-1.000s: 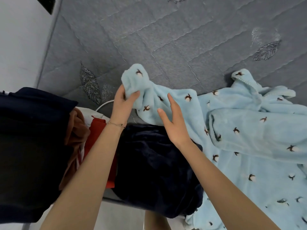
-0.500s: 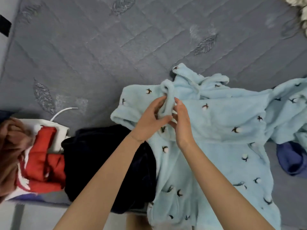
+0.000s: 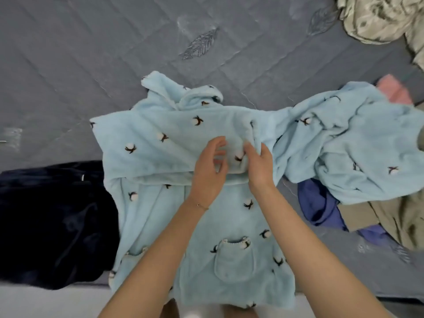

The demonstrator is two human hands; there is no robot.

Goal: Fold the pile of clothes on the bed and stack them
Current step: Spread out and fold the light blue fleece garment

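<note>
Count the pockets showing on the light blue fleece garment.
2. On the light blue fleece garment, one frilled pocket lies on the lower front; a second pocket's frilled edge peeks out beside the left forearm, mostly covered. Others may be hidden.

Looked down on a grey quilted bed [image 3: 91, 53], stitched in long slanting lines and diamonds. Showed a silvery leaf motif [image 3: 199, 43] sewn near the top middle (a second, fainter one further right). Ended at the near edge above a pale strip of floor [image 3: 46, 302]. Lit softly and evenly.
</note>
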